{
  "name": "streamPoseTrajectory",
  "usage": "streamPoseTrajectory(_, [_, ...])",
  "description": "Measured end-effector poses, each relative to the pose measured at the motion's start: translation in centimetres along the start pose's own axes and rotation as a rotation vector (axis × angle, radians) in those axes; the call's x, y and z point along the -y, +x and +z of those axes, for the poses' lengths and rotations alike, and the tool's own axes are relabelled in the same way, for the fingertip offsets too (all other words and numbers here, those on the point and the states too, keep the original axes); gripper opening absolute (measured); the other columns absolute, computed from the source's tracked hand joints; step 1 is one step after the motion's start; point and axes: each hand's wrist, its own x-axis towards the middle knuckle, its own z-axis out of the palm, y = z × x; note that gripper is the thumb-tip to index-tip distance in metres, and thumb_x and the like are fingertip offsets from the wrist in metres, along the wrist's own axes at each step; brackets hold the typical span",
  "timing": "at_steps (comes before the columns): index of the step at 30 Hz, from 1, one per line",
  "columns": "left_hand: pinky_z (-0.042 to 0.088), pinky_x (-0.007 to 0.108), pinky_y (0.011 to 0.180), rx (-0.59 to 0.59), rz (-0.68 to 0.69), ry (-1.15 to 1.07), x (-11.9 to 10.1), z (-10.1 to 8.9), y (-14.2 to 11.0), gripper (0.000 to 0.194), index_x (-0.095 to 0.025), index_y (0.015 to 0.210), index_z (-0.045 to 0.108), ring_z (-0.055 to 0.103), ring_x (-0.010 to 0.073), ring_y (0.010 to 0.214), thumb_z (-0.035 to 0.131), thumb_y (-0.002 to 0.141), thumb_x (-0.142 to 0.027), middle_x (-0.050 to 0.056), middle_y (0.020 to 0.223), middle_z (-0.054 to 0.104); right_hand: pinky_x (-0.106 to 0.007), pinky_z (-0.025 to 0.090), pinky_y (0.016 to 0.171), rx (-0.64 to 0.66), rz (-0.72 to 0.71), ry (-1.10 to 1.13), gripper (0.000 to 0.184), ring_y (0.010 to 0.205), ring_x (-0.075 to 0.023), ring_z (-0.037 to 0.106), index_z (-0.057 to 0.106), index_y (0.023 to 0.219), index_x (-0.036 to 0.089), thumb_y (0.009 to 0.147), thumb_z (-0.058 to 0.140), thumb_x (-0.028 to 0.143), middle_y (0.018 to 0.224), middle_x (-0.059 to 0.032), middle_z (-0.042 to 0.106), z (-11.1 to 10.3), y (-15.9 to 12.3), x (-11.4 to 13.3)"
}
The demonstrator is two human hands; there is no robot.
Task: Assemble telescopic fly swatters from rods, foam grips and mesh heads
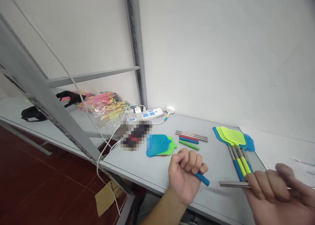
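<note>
My left hand [188,175] is wrapped round a blue handle sleeve [203,179], whose end sticks out toward the right. Closed on a thin metal tube [231,184], my right hand [275,198] is at the lower right, the tube's tip pointing left at the sleeve with a gap between them. Beyond my hands lie several bare metal tubes [192,135], red and blue sleeves [189,139] and a green sleeve [189,145]. Left of these is a stack of fly swatter heads [158,145], blue on top of green. Assembled fly swatters [232,136] lie in a pile near my right hand.
A white power strip [150,114] with plugs and cables stands against the wall. A blurred-out object [135,136] lies in front of it. Grey rack posts [137,47] frame the table's left side. Bagged colourful items [103,103] and a black bag [34,114] sit further left.
</note>
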Motion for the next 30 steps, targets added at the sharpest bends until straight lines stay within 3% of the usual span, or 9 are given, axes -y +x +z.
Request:
streamPoseTrajectory(2, [0.037,0.023,0.06,-0.11,-0.104,-0.262,0.0,0.8,0.0,0.044,-0.019,0.058,0.019,0.03,0.0079,0.053,0.052,0.087,-0.023,-0.006,0.054,0.025,-0.026,0.021,0.037,-0.133,0.036,0.06,0.011,0.043,-0.0112,0.01,0.054,0.074,0.021,0.081,0.048,0.017,0.053,0.0068,0.008,1.5,-0.8,-0.4])
streamPoseTrajectory(4, [0.038,0.022,0.059,-0.207,-0.135,-0.378,-0.1,1.1,0.2,0.046,-0.02,0.059,0.018,0.031,0.0073,0.052,0.05,0.091,-0.022,-0.007,0.055,0.022,-0.025,0.018,0.036,-0.202,0.002,0.098,0.012,0.041,-0.0111,0.009,0.052,0.069,0.021,0.078,0.046,0.018,0.052,0.0065,0.006,2.8,-0.9,-0.7])
streamPoseTrajectory(9, [0.037,0.02,0.055,-0.349,-0.026,-0.348,-1.0,0.4,1.0,0.045,-0.021,0.061,0.016,0.031,0.0068,0.049,0.043,0.096,-0.021,-0.008,0.056,0.019,-0.025,0.013,0.037,-0.085,-0.171,0.104,0.014,0.039,-0.0099,0.006,0.052,0.066,0.022,0.078,0.045,0.018,0.048,0.0075,0.006,4.2,-1.3,-2.3])
streamPoseTrajectory(16, [0.038,0.018,0.055,-0.38,0.085,-0.224,-2.8,0.0,1.5,0.042,-0.021,0.063,0.015,0.032,0.006,0.05,0.035,0.1,-0.017,-0.007,0.058,0.017,-0.022,0.018,0.039,0.155,-0.106,0.109,0.021,0.04,-0.0085,0.008,0.055,0.069,0.023,0.087,0.044,0.025,0.051,0.0096,0.007,5.6,-2.9,-4.8])
streamPoseTrajectory(21, [0.04,0.018,0.055,-0.355,0.102,-0.177,-2.8,0.3,1.3,0.041,-0.021,0.062,0.018,0.032,0.0066,0.053,0.036,0.099,-0.019,-0.007,0.06,0.019,-0.022,0.015,0.039,0.157,-0.168,0.105,0.025,0.04,-0.0084,0.008,0.057,0.068,0.023,0.086,0.04,0.021,0.051,0.0089,0.007,5.4,-1.8,-4.6])
streamPoseTrajectory(26, [0.041,0.02,0.056,-0.308,0.061,-0.167,-1.2,1.3,0.1,0.041,-0.02,0.062,0.023,0.034,0.0072,0.054,0.039,0.1,-0.025,-0.006,0.061,0.022,-0.021,0.015,0.038,0.138,-0.197,0.099,0.026,0.04,-0.0082,0.008,0.057,0.067,0.022,0.084,0.038,0.017,0.05,0.0083,0.007,5.4,-1.5,-4.5])
streamPoseTrajectory(30, [0.048,0.03,0.073,-0.227,0.081,0.016,1.6,1.7,-1.4,0.043,-0.019,0.062,0.032,0.048,0.0118,0.066,0.036,0.101,-0.036,-0.002,0.065,0.038,-0.021,0.02,0.038,0.186,-0.134,0.115,0.024,0.039,-0.0082,0.01,0.055,0.067,0.023,0.086,0.041,0.022,0.05,0.0092,0.009,5.8,-2.2,-4.9])
